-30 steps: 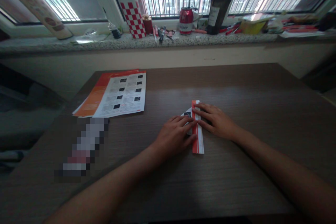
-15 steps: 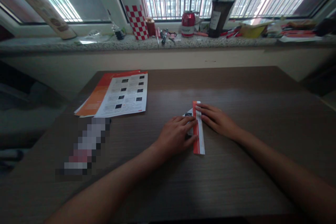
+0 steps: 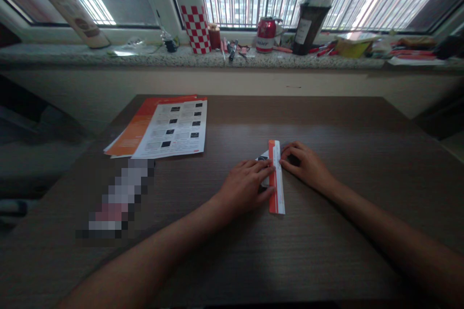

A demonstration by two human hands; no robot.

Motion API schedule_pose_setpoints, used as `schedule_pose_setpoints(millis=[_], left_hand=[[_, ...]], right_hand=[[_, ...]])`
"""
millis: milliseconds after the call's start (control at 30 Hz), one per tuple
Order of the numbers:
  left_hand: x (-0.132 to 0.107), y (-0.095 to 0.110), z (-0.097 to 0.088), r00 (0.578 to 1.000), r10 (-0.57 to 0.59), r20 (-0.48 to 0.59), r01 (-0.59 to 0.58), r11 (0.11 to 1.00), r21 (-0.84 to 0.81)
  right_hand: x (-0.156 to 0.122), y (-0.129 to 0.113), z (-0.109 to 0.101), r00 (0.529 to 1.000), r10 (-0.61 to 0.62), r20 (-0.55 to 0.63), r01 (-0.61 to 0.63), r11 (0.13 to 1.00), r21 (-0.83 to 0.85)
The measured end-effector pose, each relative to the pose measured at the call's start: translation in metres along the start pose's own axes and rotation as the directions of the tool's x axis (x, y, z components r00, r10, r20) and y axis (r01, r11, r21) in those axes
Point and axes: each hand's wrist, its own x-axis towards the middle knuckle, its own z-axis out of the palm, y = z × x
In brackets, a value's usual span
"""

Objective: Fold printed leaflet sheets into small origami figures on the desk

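A narrow folded paper strip [image 3: 277, 193], orange along one side and white along the other, lies lengthwise on the table. A white piece with a dark print shows at its left, partly covered by my left hand [image 3: 245, 183]. That hand lies flat with fingers stretched out, its fingertips resting on the strip's orange side. My right hand [image 3: 303, 160] is at the strip's right edge, fingers curled and thumb and fingertips drawn together there. Whether the edge is between those fingertips is hard to see.
Printed sheets [image 3: 181, 130], white over orange, lie at the table's [image 3: 333, 120] back left. In front of them is a pixelated object [image 3: 119, 198]. The windowsill [image 3: 145, 60] holds a checkered bottle [image 3: 195, 29], a red can [image 3: 266, 36] and a dark cup [image 3: 310, 26].
My right hand's fingers have come off the strip's top surface and curled in at its right edge. My left hand stays on the strip. The view has shifted slightly.
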Motion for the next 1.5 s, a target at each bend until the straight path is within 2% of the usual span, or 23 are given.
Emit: schedule_pose_setpoints(millis=[433,667,967,1300,1500], left_hand=[[0.0,0.0,0.002,1.0,-0.004,-0.011,0.004,1.0,-0.013],[0.0,0.001,0.0,1.0,-0.016,-0.004,0.016,1.0,-0.013],[-0.001,0.001,-0.002,1.0,-0.02,0.013,0.02,1.0,-0.01],[0.0,-0.002,-0.001,1.0,-0.011,0.016,0.012,1.0,-0.019],[0.001,-0.01,0.002,0.999,-0.042,-0.035,0.041,0.999,-0.024]], right_hand=[[0.006,-0.001,-0.002,1.0,0.01,0.006,-0.01,0.998,-0.062],[0.034,0.02,-0.002,0.999,0.013,-0.048,-0.018,0.993,-0.114],[0.062,0.04,-0.003,0.998,0.041,-0.041,-0.047,0.988,-0.144],[0.054,0.033,0.001,0.994,0.041,-0.106,-0.049,0.996,-0.077],[0.042,0.023,-0.003,1.0,0.007,0.008,-0.007,0.999,-0.045]])
